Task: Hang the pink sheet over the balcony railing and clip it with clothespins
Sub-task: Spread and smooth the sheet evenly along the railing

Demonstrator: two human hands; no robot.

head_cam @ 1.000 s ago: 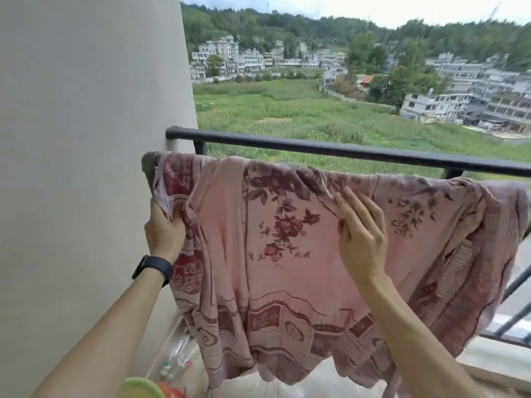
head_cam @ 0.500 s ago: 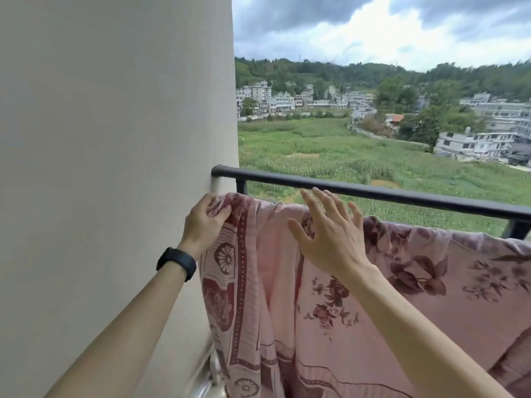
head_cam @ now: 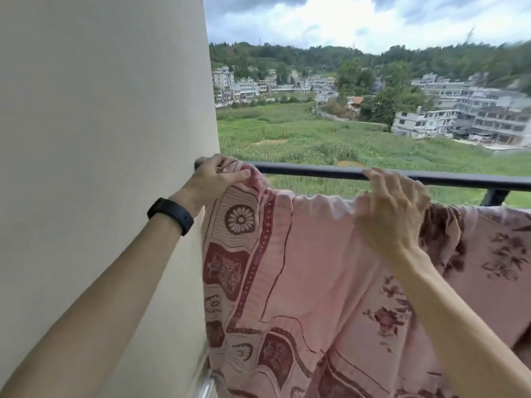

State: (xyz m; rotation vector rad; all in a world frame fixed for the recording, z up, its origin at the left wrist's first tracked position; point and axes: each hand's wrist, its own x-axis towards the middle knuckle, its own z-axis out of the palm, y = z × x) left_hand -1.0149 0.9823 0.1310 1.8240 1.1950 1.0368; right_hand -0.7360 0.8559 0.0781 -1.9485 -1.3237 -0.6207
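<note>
The pink sheet [head_cam: 310, 268], thin cloth with a maroon floral print and a medallion border, hangs in soft folds between and below both hands, its top edge just under the round black railing [head_cam: 316, 170]. The left hand [head_cam: 214, 179] pinches the border corner beside the smooth cream wall [head_cam: 100, 139], and the right hand [head_cam: 393, 214] curls its fingers over the bunched top edge. Half a second earlier the right hand was spread flat close to the left; now it is well apart from it, and the left has raised the corner to rail height.

pink sheet [head_cam: 316, 268]: cut by bottom, right edges | right hand [head_cam: 393, 216]: motion-blurred | far hills [head_cam: 488, 61]: blurred
</note>
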